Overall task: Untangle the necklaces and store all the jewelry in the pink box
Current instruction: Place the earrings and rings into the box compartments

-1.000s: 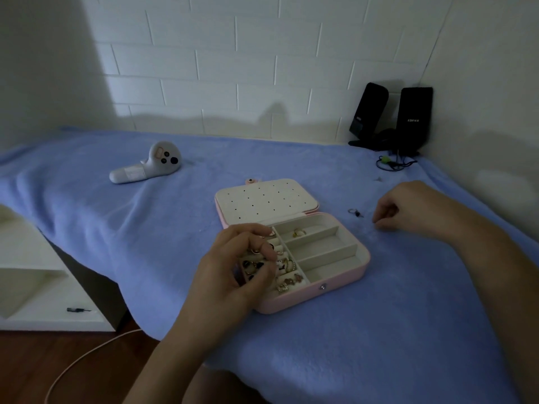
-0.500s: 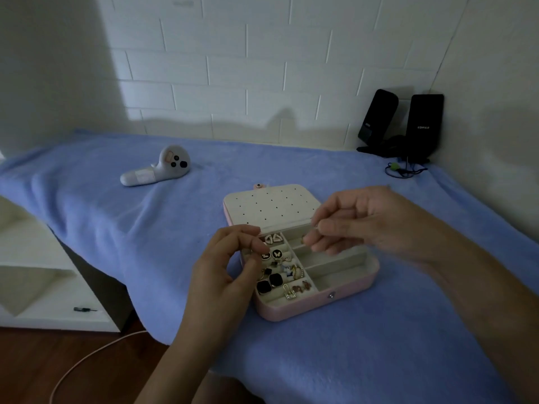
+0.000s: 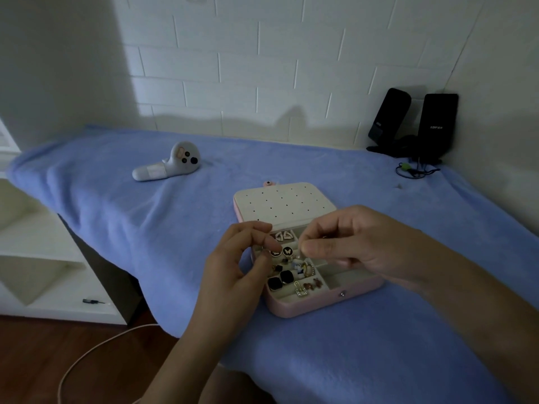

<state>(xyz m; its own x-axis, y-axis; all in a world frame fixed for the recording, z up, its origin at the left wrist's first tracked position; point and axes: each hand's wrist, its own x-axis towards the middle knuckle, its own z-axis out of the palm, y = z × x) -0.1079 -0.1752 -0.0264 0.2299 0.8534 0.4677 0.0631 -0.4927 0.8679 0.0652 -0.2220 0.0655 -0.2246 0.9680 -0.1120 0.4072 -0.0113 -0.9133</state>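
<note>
So the pink box (image 3: 309, 306) sat open on the blue blanket (image 3: 145, 234) that covered the desk, with its white dotted lid (image 3: 283, 204) lying flat behind it. Both hands hovered right over the box.

The left hand (image 3: 233, 272) was over the box's left edge, fingers (image 3: 256, 231) curled and thumb close to the fingertips. Honestly I couldn't tell if it had hold of anything. The right hand (image 3: 358, 246) came in over the box's right half, with thumb and forefinger pressed together in a tight pinch on a tiny piece (image 3: 301, 252) just above the middle compartments. It was way too small and dim to say what it was.

Inside the box, the left-hand compartments were pretty full:
- white triangle earrings (image 3: 284, 236) at the back
- round black studs (image 3: 287, 251) in front of those
- square black earrings (image 3: 281, 279) nearer the front
- a gold clip-shaped pair (image 3: 300, 290) at the front rim

The compartments on the box's right were mostly hidden under the right hand.

Further out, a white controller (image 3: 169, 166) lay on the blanket well behind and left of the box. Two black speakers (image 3: 414, 123) stood in the corner far behind and right of it, with a loose cable (image 3: 414, 170) in front of them.
</note>
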